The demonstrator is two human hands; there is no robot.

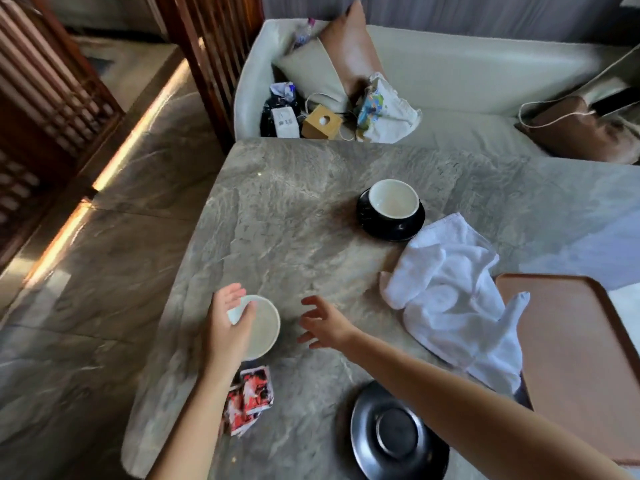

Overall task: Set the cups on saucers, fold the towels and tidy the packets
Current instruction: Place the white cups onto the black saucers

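Crockery lies scattered on the grey marble table [294, 209]. Right of centre, the far cup [393, 199] stands upright on the far saucer [391, 223], which is black; its pale inside shows no liquid. The near cup [263, 327], white and upright, stands straight on the stone at lower left of the frame. It is too blurred to tell whether anything is in it. At the bottom edge the empty saucer [398, 434], also black, lies well apart from both cups and carries nothing. Red and white packets [249, 400] lie in a loose overlapping heap just below the near cup, partly under the left forearm. A white towel [450, 296] lies crumpled at centre right, between the far saucer and a wooden tray [571, 358], with one corner lapping over the tray's left rim.

The left hand [227, 323] is on the left rim of the near cup. Its thumb crosses the rim toward the inside and its fingers lie along the outside, so it seems to pinch the rim, though motion blur makes the grip uncertain. The right hand [322, 325] hangs over the table just right of that cup, fingers spread and loosely bent, holding nothing and clear of the cup.

Beyond the table, at the top of the frame, a pale sofa [467, 64] holds cushions, bags and a wooden tissue box [322, 126].
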